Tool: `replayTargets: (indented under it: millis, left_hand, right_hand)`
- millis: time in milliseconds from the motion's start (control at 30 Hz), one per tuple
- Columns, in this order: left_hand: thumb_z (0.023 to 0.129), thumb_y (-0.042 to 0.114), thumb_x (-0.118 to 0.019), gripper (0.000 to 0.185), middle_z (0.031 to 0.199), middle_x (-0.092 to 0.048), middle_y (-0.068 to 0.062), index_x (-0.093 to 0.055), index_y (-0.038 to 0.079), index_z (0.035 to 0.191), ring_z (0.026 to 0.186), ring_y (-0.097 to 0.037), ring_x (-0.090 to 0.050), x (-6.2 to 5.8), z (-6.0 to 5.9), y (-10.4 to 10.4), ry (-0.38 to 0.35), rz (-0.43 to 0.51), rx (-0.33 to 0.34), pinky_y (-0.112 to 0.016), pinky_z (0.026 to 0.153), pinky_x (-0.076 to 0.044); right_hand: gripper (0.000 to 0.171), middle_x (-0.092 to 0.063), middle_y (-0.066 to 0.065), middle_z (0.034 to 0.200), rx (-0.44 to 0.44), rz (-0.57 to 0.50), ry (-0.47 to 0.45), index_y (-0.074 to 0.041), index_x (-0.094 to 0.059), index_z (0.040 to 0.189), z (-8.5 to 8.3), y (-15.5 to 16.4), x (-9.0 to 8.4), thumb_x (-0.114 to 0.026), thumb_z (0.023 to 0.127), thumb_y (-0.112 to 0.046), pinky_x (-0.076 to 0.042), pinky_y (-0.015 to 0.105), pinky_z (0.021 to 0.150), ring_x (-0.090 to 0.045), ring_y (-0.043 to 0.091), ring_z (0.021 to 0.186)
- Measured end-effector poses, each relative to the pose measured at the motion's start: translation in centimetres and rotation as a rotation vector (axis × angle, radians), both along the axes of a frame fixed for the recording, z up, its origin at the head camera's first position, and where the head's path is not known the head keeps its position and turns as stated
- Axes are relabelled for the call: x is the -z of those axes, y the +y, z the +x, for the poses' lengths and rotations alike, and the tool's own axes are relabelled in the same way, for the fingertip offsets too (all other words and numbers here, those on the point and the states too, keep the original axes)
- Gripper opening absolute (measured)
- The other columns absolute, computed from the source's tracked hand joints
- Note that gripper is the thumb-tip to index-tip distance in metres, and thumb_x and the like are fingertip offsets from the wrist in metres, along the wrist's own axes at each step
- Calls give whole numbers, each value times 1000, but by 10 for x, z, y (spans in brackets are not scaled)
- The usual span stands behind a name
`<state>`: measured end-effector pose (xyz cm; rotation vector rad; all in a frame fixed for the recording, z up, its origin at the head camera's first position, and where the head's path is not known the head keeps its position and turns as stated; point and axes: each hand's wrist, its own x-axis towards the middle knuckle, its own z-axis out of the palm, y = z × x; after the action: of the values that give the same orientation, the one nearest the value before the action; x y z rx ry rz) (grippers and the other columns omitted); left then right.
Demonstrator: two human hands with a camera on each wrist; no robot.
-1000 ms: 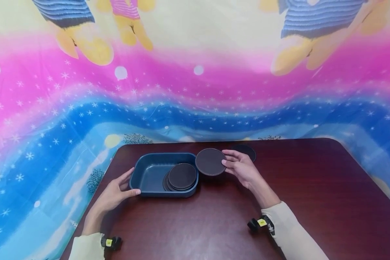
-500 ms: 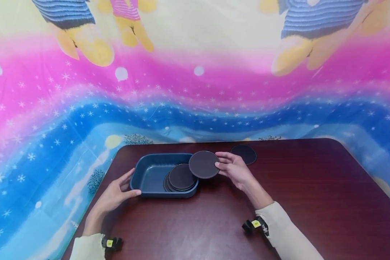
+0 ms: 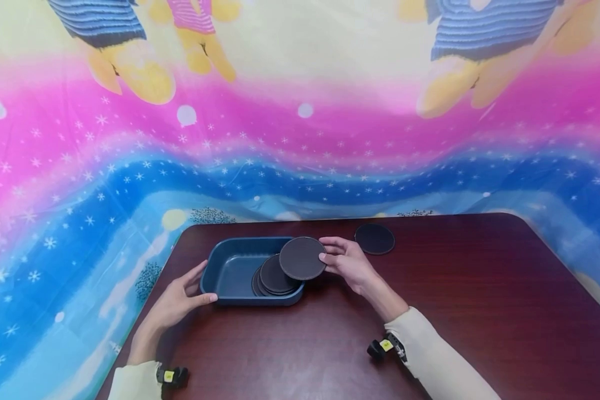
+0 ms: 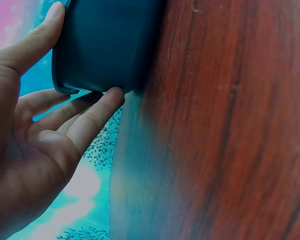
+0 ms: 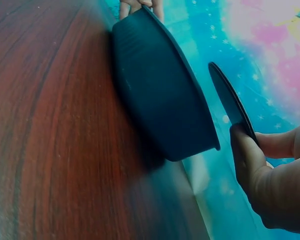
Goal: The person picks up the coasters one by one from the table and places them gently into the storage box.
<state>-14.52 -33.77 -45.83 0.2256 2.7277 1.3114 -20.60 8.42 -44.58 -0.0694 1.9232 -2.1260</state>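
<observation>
A dark blue tray (image 3: 225,249) stands on the dark wooden table (image 3: 330,344), with a few round dark coasters (image 3: 272,276) stacked in its right end. My right hand (image 3: 347,261) pinches another round dark coaster (image 3: 302,258) by its edge and holds it over the tray's right end. That coaster (image 5: 230,100) shows edge-on above the tray wall (image 5: 160,100) in the right wrist view. My left hand (image 3: 180,297) rests against the tray's near left corner, thumb and straight fingers touching its wall (image 4: 105,45).
One more dark coaster (image 3: 374,239) lies flat on the table behind my right hand. A bright cartoon cloth (image 3: 300,128) hangs behind and drapes past the table's left edge.
My right hand has carried the coaster leftward, from beside the tray's right rim to over the stack inside. The left hand and the tray have stayed put.
</observation>
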Motion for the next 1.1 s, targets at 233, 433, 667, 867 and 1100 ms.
replayTargets:
  millis: [233,433,667,867,1100]
  left_hand:
    - [97,25,-82,94,165,-46,-28,-26,12,172,143,-51,-57,0,1,-1,-5,11,-1,-54,103,-60]
    - [97,26,-82,94,165,-46,-28,-26,12,172,143,-51,-56,1,0,-1,-9,10,-5,-55,104,-60]
    - [97,25,-82,94,165,-47,-27,-26,12,172,142,-51,-57,0,-1,-1,2,15,4,-53,103,-61]
    - [97,26,-83,95,165,-46,-27,-26,12,172,142,-51,-57,1,-1,-1,9,0,3,-52,102,-61]
    - [96,27,-83,95,166,-47,-26,-27,13,172,142,-50,-58,2,-1,-1,10,3,0,-53,103,-61]
  right_hand:
    - [51,-65,25,143,-20,4,-12,-1,-53,154,1,-10,-1,-64,105,-1,-64,30,92,-75,12,99]
    - [49,-65,26,141,-23,-15,-13,-1,-55,153,1,-17,-2,-65,105,-1,-65,33,94,-75,13,99]
    - [48,-66,25,139,-23,-8,-14,-2,-57,151,-1,-24,-1,-65,104,0,-65,30,89,-74,13,99]
    - [48,-67,25,139,-35,-2,-6,-2,-57,151,-1,-30,-3,-66,103,0,-64,29,87,-74,13,98]
    - [47,-68,24,139,-62,8,-1,-5,-60,149,-2,-36,-3,-66,104,0,-64,30,88,-74,13,99]
